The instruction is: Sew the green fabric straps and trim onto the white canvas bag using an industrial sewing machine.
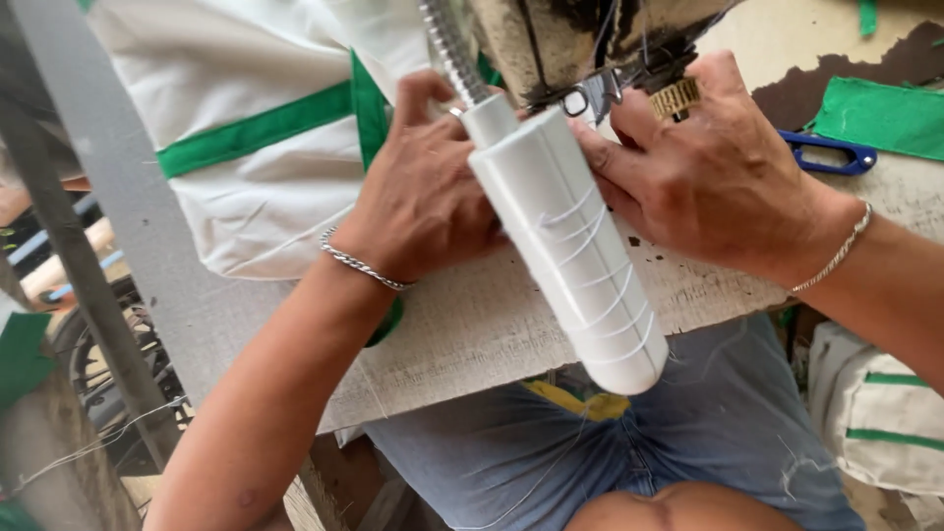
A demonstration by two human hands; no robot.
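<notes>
hands at a sewing machine (590, 49), head view. we see the left hand (418, 192) lying palm down on the white cloth (246, 118) with green trim (256, 130), fingers curled and pressed together toward the needle area at 12 o'clock; whether the fingertips pinch a fold we cannot tell, since a white tube (565, 241) wound with thread crosses the middle of the view and hides them. the right hand (713, 172) lies flat at 2 o'clock, fingers close together and pointing toward the presser foot (590, 98), resting on the cloth just beside the machine. the cloth spreads from 11 o'clock across the worn table (472, 334) and runs under both hands. blue scissors (836, 152) and a green scrap (885, 118) lie at 2 to 3 o'clock, apart from the hands.

to feed well, we judge that both hands should stay flat and level, guiding the cloth evenly, with fingertips kept clear of the needle and the trim edge held straight.
</notes>
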